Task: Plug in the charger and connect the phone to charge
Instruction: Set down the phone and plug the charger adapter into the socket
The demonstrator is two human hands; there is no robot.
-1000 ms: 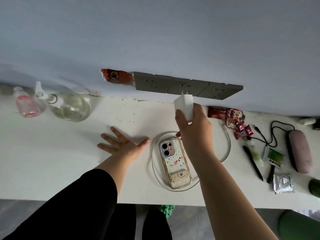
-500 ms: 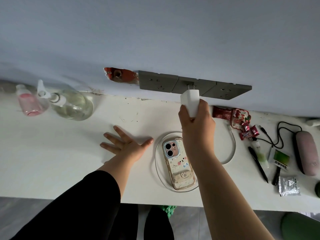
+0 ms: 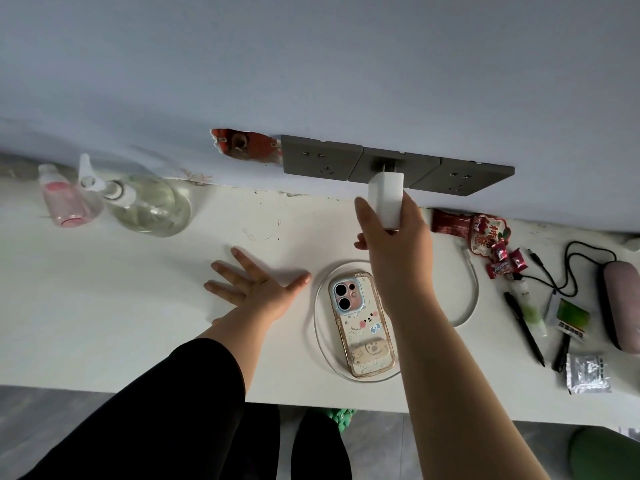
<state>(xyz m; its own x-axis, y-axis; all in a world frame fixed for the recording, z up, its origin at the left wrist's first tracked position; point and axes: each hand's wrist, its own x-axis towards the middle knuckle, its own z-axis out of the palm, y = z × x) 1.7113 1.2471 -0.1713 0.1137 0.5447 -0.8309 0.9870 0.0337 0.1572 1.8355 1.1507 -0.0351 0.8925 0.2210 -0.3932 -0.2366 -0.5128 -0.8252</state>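
My right hand (image 3: pixel 393 244) grips a white charger block (image 3: pixel 385 195), whose prongs touch the middle grey wall socket (image 3: pixel 394 166) in a row of three. A white cable (image 3: pixel 469 292) runs from the charger and loops on the white desk (image 3: pixel 121 306) around the phone (image 3: pixel 362 323). The phone lies face down in a cartoon-print case, just below my right wrist. My left hand (image 3: pixel 252 289) rests flat on the desk, fingers spread, to the left of the phone, holding nothing.
A clear spray bottle (image 3: pixel 145 202) and a pink bottle (image 3: pixel 65 199) lie at the back left. Snack packets (image 3: pixel 485 233), pens (image 3: pixel 523 327), a black cord (image 3: pixel 581 261), a pink case (image 3: pixel 620 306) and a foil sachet (image 3: pixel 587 374) crowd the right. A broken wall hole (image 3: pixel 246 147) sits left of the sockets.
My right hand has lifted the charger up and toward the wall, bringing its prongs to the middle socket. My left hand has stayed flat on the desk.
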